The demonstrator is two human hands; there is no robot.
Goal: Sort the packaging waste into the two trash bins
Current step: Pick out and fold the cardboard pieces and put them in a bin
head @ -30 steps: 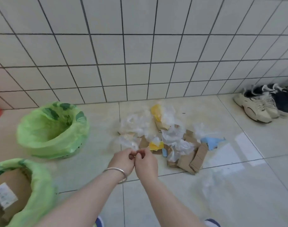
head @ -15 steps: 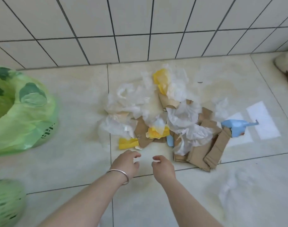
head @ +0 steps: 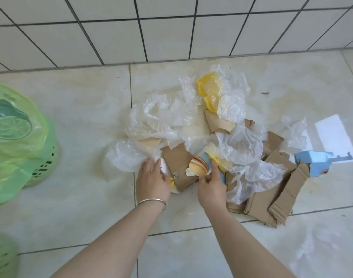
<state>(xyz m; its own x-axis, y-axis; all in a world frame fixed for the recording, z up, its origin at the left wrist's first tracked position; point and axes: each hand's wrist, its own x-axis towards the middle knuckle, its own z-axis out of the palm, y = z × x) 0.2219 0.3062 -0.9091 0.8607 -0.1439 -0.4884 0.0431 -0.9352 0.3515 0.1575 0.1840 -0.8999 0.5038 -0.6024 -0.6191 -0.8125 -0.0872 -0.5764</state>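
A heap of packaging waste lies on the floor tiles: clear plastic bags [head: 161, 121], brown cardboard scraps [head: 280, 199], yellow plastic trays [head: 209, 91] and a blue card piece [head: 312, 162]. My right hand [head: 211, 187] pinches a torn burger-print card [head: 198, 168] at the heap's near edge. My left hand [head: 152, 181], with a bracelet on its wrist, lies palm down with fingers extended over a white scrap and a yellow piece, only a sliver of which shows. A bin lined with a green bag [head: 21, 147] stands at the left. The second green bin [head: 1, 255] shows at the bottom-left corner.
A white tiled wall [head: 171, 37] rises just behind the heap. A bright patch of light [head: 332, 135] falls on the floor at the right. Bare floor tiles lie between the heap and the bins and in front of my arms.
The view has dropped and closed in on the heap. Both hands reached forward from the bare floor into the waste; the right took hold of the burger-print card, the left now covers the yellow piece.
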